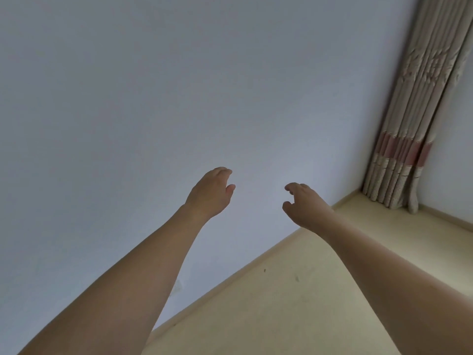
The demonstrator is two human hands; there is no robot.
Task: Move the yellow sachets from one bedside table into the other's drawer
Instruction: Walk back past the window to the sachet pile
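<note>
Nearest the camera, two bare forearms reach forward and upward from the bottom corners of the view, and at their ends the left hand (pixel 211 193) and the right hand (pixel 303 203) hang in the air with fingers loosely curled and nothing between them; both are empty and relaxed, a clear gap of wall showing between the two. Below and to the right of them lies the pale yellowish smooth floor (pixel 294 303), marked by a few small dark specks, bordered by a light skirting strip (pixel 230 278) where it meets the plain white painted wall (pixel 153 98) that fills most of the view. Farthest off, in the right corner, hangs a beige pleated fabric curtain with a dusty pink band (pixel 409 124), its hem touching the floor. Neither bedside table, no drawer and no yellow sachets can be seen anywhere here, so where the sachets lie cannot be told. The main risk, as I judge it, is that with the view tilted at bare wall and floor the person is moving without sight of either table: a reach could miss the sachets or knock a table edge, and some sachets could be left behind uncounted because nothing is carried or watched just now.
</note>
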